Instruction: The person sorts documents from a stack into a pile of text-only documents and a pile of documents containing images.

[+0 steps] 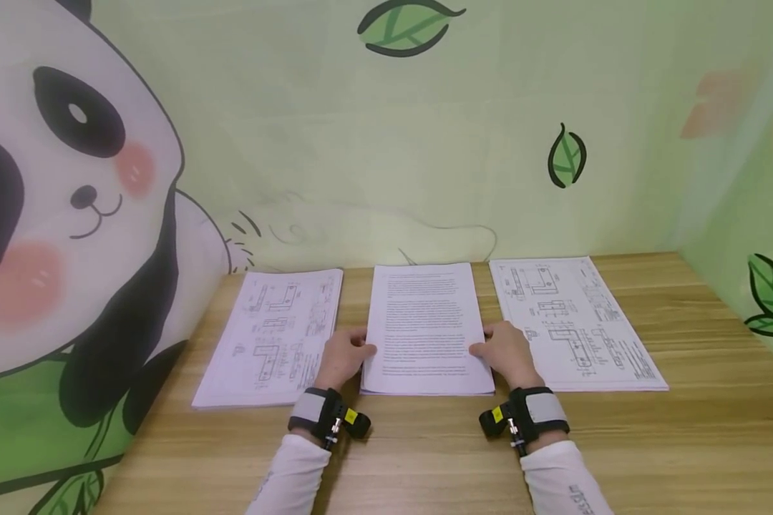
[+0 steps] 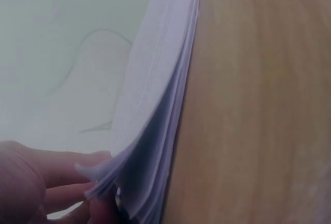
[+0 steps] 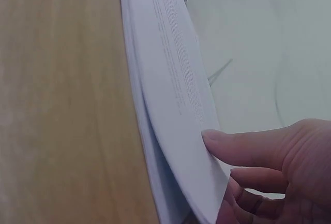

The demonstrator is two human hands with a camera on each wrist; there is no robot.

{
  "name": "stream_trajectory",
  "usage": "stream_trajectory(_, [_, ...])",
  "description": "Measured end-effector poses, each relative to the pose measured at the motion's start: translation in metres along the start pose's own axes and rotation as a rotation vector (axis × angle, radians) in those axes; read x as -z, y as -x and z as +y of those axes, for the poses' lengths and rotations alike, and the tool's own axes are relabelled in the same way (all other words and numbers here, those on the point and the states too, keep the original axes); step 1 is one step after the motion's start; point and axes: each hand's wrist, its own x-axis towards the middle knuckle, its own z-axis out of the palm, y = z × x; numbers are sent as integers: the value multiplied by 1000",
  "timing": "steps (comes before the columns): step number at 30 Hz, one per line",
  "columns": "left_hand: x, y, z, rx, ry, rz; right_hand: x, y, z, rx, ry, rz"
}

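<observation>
A stack of printed text sheets (image 1: 425, 322) lies in the middle of the table. My left hand (image 1: 346, 356) pinches its left edge, thumb on top and fingers beneath. On the opposite edge my right hand (image 1: 505, 352) does the same. In the left wrist view the sheets (image 2: 150, 79) bend up at the corner by the left hand (image 2: 46, 182), with gaps between the layers. Seen from the right wrist, the upper sheets (image 3: 170, 94) are lifted off the lower ones, the right thumb pressing on top and the fingers of the right hand (image 3: 279, 172) underneath.
To the left lies a stack of technical drawings (image 1: 270, 336); another drawing stack (image 1: 573, 322) lies to the right, partly behind the right hand. The wooden table (image 1: 425, 458) meets a fabric backdrop (image 1: 309, 143) with a panda and leaves along its back edge.
</observation>
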Motion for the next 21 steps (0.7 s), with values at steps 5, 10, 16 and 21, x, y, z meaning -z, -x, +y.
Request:
stream_trajectory(5, [3, 2, 2, 0, -13, -8, 2, 1, -1, 12, 51, 18])
stream_trajectory(10, [11, 6, 5, 9, -14, 17, 6, 2, -8, 20, 107, 54])
stream_trajectory(16, [33, 10, 4, -43, -25, 87, -2, 7, -31, 126, 39, 118])
stream_trajectory(21, [61, 16, -2, -40, -40, 103, -19, 17, -54, 238, -43, 155])
